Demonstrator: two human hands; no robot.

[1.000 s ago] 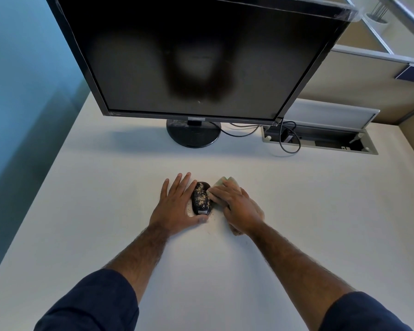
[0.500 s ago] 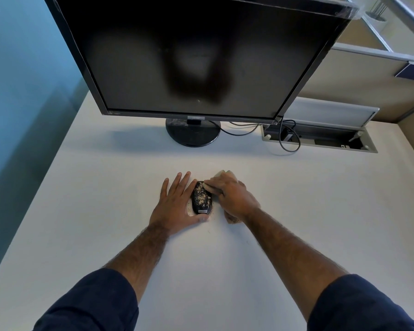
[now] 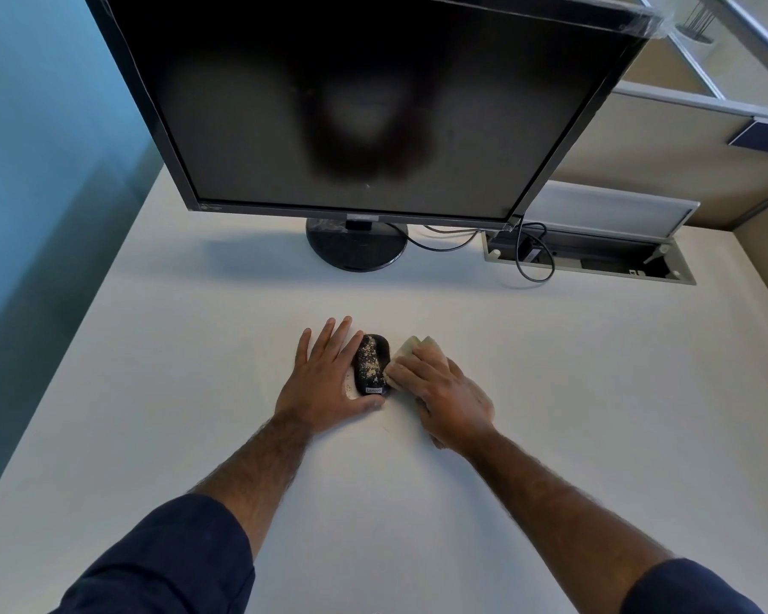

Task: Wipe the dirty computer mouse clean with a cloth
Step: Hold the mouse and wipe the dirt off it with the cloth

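plenty of bare white desk lies open around both hands, its left edge well clear. left hand lies flat, fingers spread, index side and thumb braced against the black mouse, which is speckled with pale crumbs. right hand presses a folded beige cloth to the desk, fingertips touching the mouse's right side. beyond the fingertips stands a dark monitor and an open cable tray.
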